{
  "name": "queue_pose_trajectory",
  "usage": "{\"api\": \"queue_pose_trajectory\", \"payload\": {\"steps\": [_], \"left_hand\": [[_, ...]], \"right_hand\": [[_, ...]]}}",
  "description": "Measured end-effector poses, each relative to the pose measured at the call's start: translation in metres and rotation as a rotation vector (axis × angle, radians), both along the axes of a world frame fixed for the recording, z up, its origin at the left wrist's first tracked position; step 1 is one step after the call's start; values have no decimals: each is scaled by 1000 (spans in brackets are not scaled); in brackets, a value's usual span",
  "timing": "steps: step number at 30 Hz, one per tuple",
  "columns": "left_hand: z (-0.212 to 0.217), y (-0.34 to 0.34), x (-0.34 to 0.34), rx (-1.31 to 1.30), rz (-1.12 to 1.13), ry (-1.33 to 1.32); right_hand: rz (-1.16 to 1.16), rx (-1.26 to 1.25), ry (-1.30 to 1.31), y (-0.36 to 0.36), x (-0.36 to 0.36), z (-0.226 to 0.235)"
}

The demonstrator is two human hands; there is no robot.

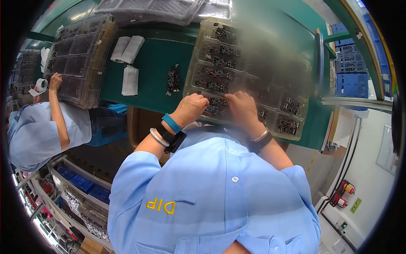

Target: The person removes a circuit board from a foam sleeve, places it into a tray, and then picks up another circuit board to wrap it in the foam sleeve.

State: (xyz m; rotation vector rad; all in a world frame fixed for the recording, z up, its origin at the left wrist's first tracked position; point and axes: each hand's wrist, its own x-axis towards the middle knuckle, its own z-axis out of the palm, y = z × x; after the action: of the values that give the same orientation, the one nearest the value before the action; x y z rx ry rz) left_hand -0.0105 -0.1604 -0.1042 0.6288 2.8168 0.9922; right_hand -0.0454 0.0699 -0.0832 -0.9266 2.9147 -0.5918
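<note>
A clear plastic tray (192, 78) with compartments lies in front of me on the green bench, and small dark circuit boards (215, 73) sit in its cells. My left hand (190, 109) is at the near left of the tray, its fingers curled and pinched. To its right, my right hand (243, 111) reaches over the tray, also closed. Between the fingertips is a populated circuit board (218, 102), apparently gripped at both ends; the exact grip is partly hidden. A hazy smear blurs the tray's far right part.
Left of the tray, a loose circuit board (173, 79) and white folded pieces (130, 80) lie on the green bench (152, 63). A co-worker's hand (55, 81) touches a stack of trays (78, 59) at left. More clear trays (152, 9) stand behind; blue crates (352, 84) are at right.
</note>
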Motion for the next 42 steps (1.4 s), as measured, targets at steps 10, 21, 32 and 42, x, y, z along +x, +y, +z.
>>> {"api": "queue_pose_trajectory", "payload": {"steps": [10, 21, 32, 42], "left_hand": [[13, 6, 1, -158, 117, 186], [-44, -61, -30, -290, 865, 42], [-82, -95, -45, -493, 846, -19], [-35, -130, -93, 127, 667, 113]], "right_hand": [[21, -63, -16, -5, 5, 10], [-51, -111, -40, -7, 6, 14], [-114, -148, -47, 3, 0, 24], [-236, -467, -366, -4, -30, 45]]}}
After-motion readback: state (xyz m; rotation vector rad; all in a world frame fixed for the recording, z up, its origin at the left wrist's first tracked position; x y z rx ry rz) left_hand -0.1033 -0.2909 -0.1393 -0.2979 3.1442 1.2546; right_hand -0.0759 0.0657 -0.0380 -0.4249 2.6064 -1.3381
